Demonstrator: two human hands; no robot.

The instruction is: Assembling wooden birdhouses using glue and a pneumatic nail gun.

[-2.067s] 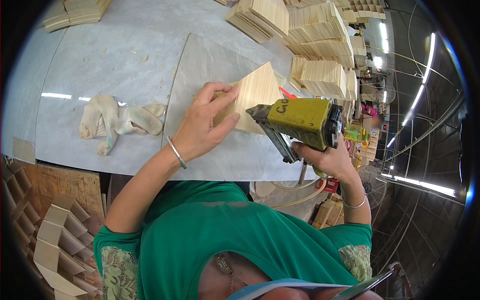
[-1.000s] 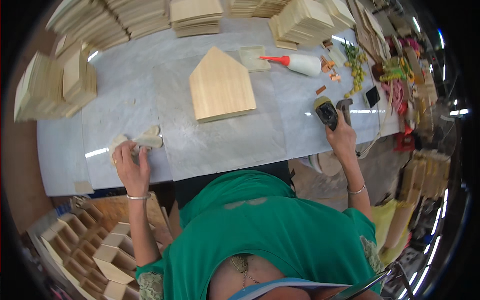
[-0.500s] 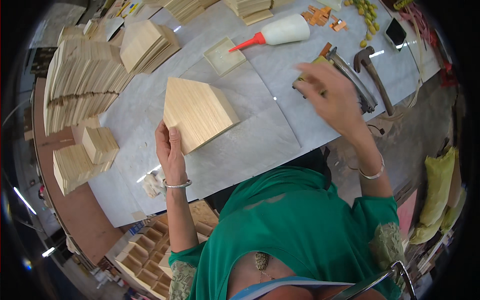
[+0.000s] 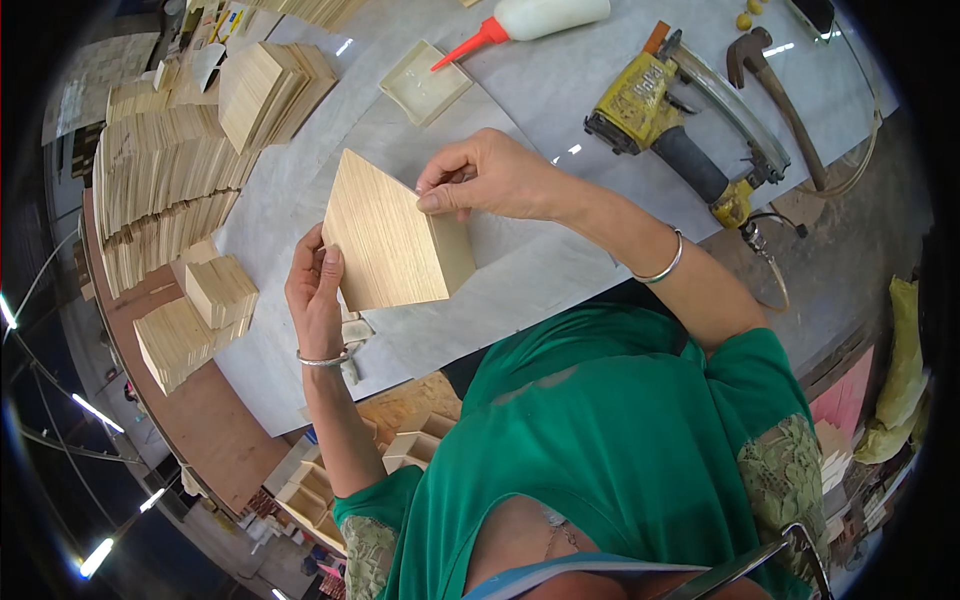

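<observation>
A pale wooden house-shaped box with a pointed top is held up over the table. My left hand grips its left edge, thumb on the front face and fingers behind. At the upper right sloping edge, my right hand is closed in a pinch, its thumb and fingertips touching that edge; whether something small sits between them I cannot make out. Beyond the box lies a shallow square dish, with the red nozzle of a white glue bottle reaching over it. A yellow and black nail gun rests to the right.
Stacks of house-shaped wood panels stand at the left, smaller wood pieces nearer me. A hammer lies at the far right, near a phone. Below the table's front edge are open wooden boxes. A hose trails from the nail gun.
My right hand has moved left from over the nail gun to the box's right sloping edge. The box is turned slightly in my left hand, and the whole view has shifted.
</observation>
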